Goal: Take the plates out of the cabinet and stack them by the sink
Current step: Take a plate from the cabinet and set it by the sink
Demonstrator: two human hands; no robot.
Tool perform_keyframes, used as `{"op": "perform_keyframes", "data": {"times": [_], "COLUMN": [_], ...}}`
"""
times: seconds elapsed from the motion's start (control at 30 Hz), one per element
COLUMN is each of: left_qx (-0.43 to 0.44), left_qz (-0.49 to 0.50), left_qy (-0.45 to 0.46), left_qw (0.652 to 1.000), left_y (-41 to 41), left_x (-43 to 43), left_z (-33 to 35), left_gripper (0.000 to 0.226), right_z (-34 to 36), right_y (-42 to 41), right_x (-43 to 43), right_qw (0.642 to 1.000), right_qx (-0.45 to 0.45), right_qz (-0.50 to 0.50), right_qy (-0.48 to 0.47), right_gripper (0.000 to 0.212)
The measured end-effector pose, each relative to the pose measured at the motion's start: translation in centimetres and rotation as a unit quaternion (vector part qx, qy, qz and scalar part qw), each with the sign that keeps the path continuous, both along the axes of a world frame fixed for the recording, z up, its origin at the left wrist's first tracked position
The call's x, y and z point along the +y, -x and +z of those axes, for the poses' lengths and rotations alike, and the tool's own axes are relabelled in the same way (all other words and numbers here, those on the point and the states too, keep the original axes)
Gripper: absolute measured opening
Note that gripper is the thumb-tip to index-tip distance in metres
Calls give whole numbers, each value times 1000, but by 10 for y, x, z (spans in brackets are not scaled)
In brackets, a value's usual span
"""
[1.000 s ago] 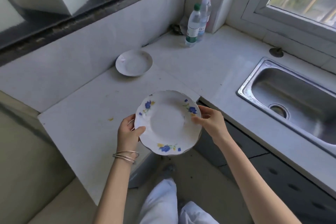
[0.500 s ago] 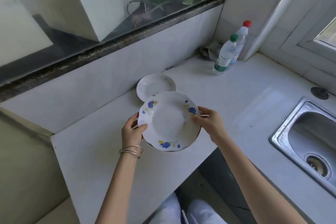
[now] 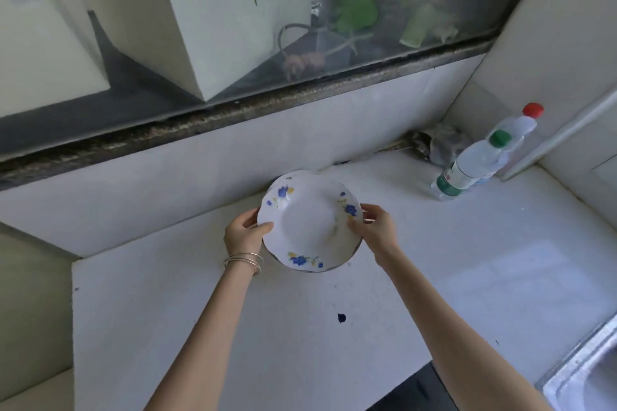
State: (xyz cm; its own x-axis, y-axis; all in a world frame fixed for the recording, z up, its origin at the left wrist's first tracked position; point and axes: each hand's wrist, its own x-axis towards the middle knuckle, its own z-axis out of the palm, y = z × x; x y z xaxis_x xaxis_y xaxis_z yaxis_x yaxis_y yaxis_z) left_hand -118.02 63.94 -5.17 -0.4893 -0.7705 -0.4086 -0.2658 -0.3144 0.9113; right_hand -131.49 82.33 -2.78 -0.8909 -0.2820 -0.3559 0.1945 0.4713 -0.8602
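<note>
White countertop is filling most of the view, running back to a white tiled wall under a dark window ledge. Over it, near the back wall, a flowered plate with blue and yellow blossoms on its rim is being held face up and tilted slightly toward the camera. The left hand is gripping its left edge, thumb lying on the rim and fingers curled beneath, while the right hand is pinching the right edge in the same way. Behind the far rim a thin white sliver is peeking out, seemingly another plate lying on the counter; whether the two are touching cannot be told. Thin bangles are circling the left wrist. Off to the right, two plastic bottles, one green-capped and one red-capped, are standing in the corner beside a crumpled grey cloth. A steel sink is showing at the lower right edge.
</note>
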Motion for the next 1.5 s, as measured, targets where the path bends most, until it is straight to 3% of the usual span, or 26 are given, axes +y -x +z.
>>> {"op": "perform_keyframes", "data": {"times": [0.3,0.73,1.17,1.37,1.5], "left_qx": [-33,-87,-88,-50,-71], "left_qz": [37,51,47,68,42], "left_qy": [38,99,94,83,106], "left_qw": [998,990,991,993,991], "left_y": [35,45,44,45,44], "left_x": [-18,-16,-19,-14,-12], "left_z": [-29,-33,-53,-50,-41], "left_gripper": [42,41,40,36,34], "right_z": [-32,-54,-67,-66,-60], "right_y": [43,60,61,62,64], "right_x": [-30,-39,-34,-32,-29], "right_qw": [999,984,994,992,989], "right_qx": [15,112,84,92,91], "right_qz": [20,76,47,69,100], "right_qy": [-24,-119,-61,-47,-54], "right_gripper": [38,36,41,40,45]}}
